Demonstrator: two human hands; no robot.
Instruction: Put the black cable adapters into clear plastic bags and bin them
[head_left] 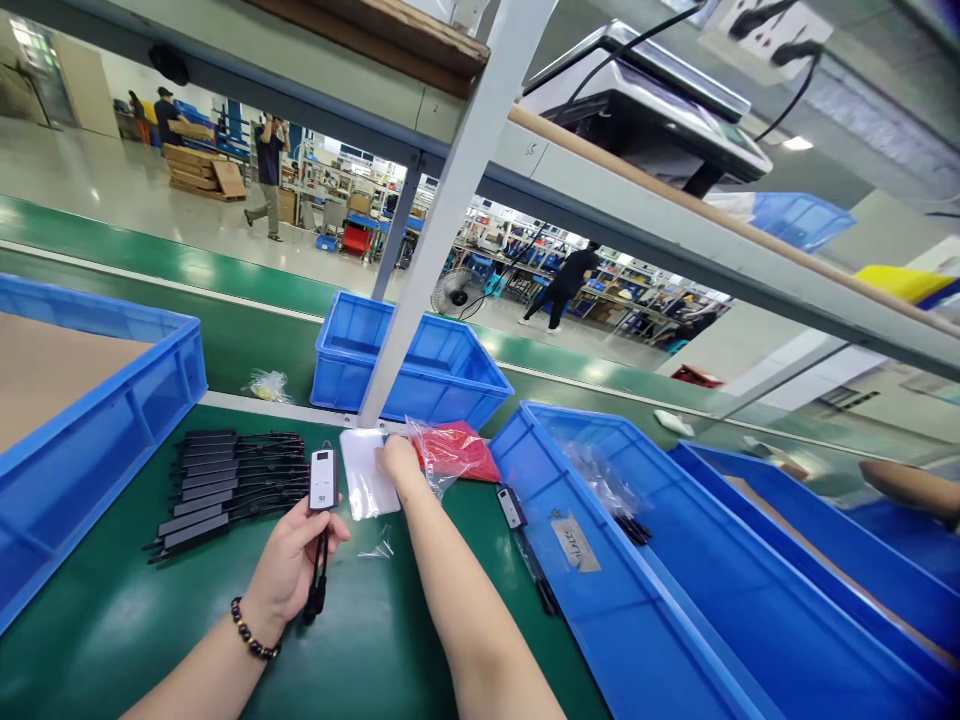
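My left hand [296,555] is closed on a small adapter [323,478] with a white face and a dark screen, held upright. Its short black cables hang below my fingers. My right hand [400,462] reaches to the far side of the bench, between a stack of clear plastic bags [367,475] and a red pack in clear plastic [461,450]; its fingers are mostly hidden. Left of my left hand, several black adapters [206,480] lie in a row with their cables pointing right. Another adapter [511,508], apparently bagged, lies against the right-hand bin.
Blue bins stand at the left [161,385], at the back [420,385] and at the right [600,600]; the right one holds bagged items [607,485]. A white post [450,200] rises behind the bench. Plastic scraps [381,545] lie on the green mat. A co-worker's arm [911,488] shows far right.
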